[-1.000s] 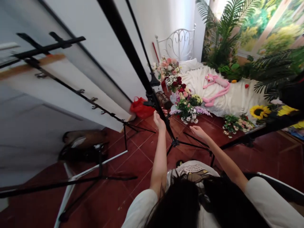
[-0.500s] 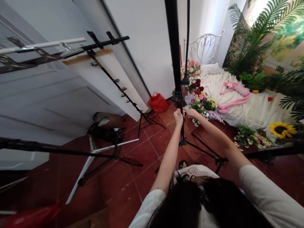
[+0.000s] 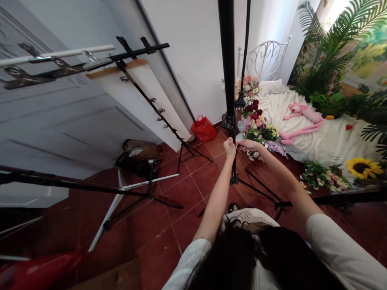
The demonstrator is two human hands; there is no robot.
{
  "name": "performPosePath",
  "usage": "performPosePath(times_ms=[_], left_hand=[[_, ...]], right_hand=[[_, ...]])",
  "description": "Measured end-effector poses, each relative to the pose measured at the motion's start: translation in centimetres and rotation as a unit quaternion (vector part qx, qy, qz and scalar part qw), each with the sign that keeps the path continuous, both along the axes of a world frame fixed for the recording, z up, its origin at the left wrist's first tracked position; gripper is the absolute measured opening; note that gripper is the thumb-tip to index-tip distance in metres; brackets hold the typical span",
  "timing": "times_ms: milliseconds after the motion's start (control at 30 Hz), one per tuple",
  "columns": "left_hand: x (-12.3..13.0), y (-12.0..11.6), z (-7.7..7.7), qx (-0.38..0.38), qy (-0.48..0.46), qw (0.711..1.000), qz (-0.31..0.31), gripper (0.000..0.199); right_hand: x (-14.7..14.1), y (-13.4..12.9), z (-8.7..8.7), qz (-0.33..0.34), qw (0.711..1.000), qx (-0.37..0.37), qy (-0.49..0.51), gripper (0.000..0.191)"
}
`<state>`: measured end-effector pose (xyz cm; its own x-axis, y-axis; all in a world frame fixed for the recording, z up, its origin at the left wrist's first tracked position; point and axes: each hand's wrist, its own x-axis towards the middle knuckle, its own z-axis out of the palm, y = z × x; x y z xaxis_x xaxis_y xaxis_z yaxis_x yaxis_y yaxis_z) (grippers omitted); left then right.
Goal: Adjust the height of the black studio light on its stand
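A black light stand point(image 3: 228, 60) rises upright in front of me, its tripod legs on the floor. My left hand point(image 3: 230, 148) is closed around its lower pole. Just to the right, my right hand point(image 3: 248, 145) has its fingers pinched together at the pole at the same height; what the fingertips hold, perhaps a small part of the stand, is too small to make out. A black cable point(image 3: 245, 48) with a dark plug-like end point(image 3: 240, 100) hangs beside the pole, above my hands.
At left stands a black frame with clips point(image 3: 157, 110) and white boards point(image 3: 136, 100). White rods point(image 3: 113, 209) and a red bag point(image 3: 204, 129) are on the tiled floor. Right, flowers point(image 3: 254, 121) border a bed with a pink plush toy point(image 3: 311, 117). Another black bar point(image 3: 347, 198) crosses low right.
The view has shifted slightly, so most things appear a little further right. My left hand stays on the pole; the right hand's fingers have turned slightly at the same spot.
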<state>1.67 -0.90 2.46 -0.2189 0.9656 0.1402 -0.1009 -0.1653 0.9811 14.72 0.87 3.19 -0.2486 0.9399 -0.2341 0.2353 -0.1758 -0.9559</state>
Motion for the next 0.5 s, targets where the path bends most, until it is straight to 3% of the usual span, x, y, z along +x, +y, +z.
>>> performPosePath(times_ms=[267,500], left_hand=[[0.0,0.1,-0.3,0.016,0.02,1.0,0.0,0.091],[0.0,0.0,-0.3,-0.005,0.009,1.0,-0.004,0.087]], right_hand=[[1.0,-1.7,-1.4,0.004,0.992,-0.062,0.111,0.026],[2.8,-1.1,-0.4,0.041,0.998,0.008,0.055,0.026]])
